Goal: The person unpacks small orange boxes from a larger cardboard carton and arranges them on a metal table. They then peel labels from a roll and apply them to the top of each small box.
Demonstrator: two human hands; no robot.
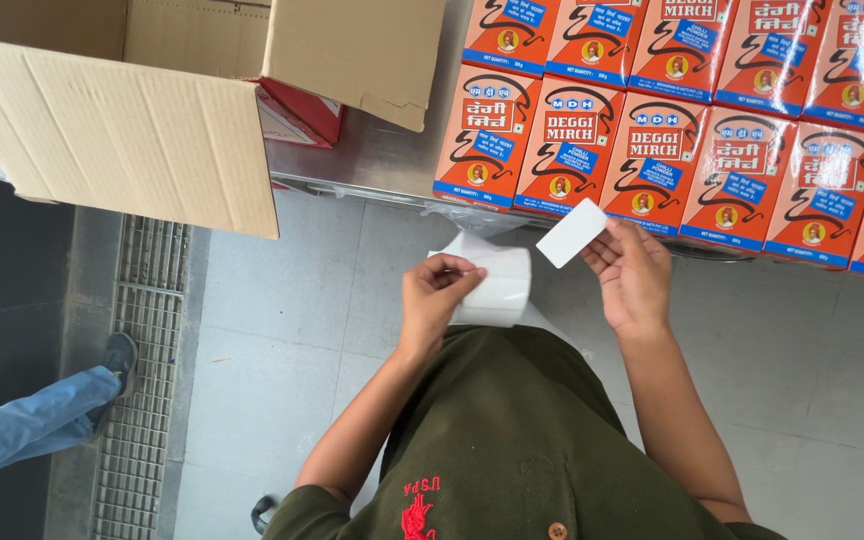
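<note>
My left hand (436,293) grips a white roll of blank labels (497,285) in front of my chest. A loose end of the backing strip curls up from the roll. Between thumb and fingers, my right hand (632,275) pinches a single white rectangular label (572,232), tilted, just below the front row of boxes. Several orange and red cartons (652,160) stand packed in rows on a steel table (372,150), with clear film under their front edge.
A large open cardboard box (122,120) sits on the table's left end with a red carton (297,110) inside. Below lie grey floor tiles and a metal drain grate (137,400). Another person's leg in blue trousers and a dark shoe (117,358) stands at the left.
</note>
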